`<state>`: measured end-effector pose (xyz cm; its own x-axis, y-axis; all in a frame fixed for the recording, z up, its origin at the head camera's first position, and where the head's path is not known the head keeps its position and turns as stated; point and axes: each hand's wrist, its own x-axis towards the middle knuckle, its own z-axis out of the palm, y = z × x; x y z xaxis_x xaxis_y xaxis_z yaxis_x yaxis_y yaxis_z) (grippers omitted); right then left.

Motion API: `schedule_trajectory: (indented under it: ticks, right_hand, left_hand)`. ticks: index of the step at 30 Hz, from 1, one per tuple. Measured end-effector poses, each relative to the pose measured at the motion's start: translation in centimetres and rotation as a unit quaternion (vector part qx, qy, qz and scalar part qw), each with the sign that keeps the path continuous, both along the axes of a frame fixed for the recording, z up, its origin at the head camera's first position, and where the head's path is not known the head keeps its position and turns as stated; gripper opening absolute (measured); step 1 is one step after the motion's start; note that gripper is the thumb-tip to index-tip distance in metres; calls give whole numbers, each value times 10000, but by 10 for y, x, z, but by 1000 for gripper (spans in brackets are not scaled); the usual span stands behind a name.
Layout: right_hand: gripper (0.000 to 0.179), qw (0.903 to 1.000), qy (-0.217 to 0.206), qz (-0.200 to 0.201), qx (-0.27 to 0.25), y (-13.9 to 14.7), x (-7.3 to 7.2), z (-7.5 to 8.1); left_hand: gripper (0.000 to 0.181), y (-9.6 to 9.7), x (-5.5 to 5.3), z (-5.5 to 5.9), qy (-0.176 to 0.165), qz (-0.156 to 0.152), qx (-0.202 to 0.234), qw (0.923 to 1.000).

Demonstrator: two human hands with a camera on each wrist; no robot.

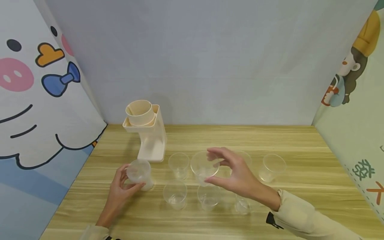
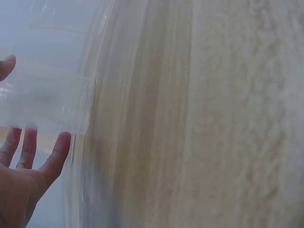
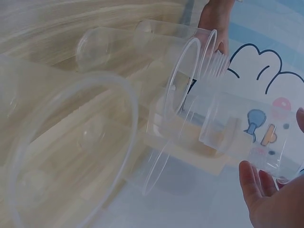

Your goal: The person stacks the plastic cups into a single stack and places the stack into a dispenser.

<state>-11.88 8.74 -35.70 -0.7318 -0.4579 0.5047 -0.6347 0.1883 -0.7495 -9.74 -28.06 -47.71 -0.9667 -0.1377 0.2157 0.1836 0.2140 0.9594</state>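
On the left of the table, my left hand (image 1: 118, 190) grips a stack of nested clear plastic cups (image 1: 139, 171), thumb on one side and fingers on the other. The left wrist view has the frosted lower end of this stack (image 2: 47, 102) by the wood surface. Farther right, my right hand (image 1: 237, 170) holds a single clear plastic cup (image 1: 204, 166) between thumb and fingers, raised over the other cups. In the right wrist view that cup (image 3: 251, 133) lies between the fingers (image 3: 251, 183) and the thumb at the frame's edge.
Several clear cups stand apart in rough rows, among them a front-left cup (image 1: 175, 196), a back-left cup (image 1: 179, 163) and a far-right cup (image 1: 272, 166). A cream stand with a round holder (image 1: 153, 143) is at the back left. Fabric walls (image 1: 210, 66) border the wooden table (image 1: 300, 206).
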Motion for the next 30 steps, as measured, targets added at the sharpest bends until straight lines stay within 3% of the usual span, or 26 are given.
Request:
schedule_trajectory:
  ticks: [18,30]
  right_hand:
    - [69,9998,-14,124,177,-25,-5,-6]
    - [70,9995,-41,215,239,-44,-12,-1]
  left_hand:
    - [75,-2,0,-3,-112,27,-114,9999]
    - [76,-3,0,-3,-149,8,-144,9998]
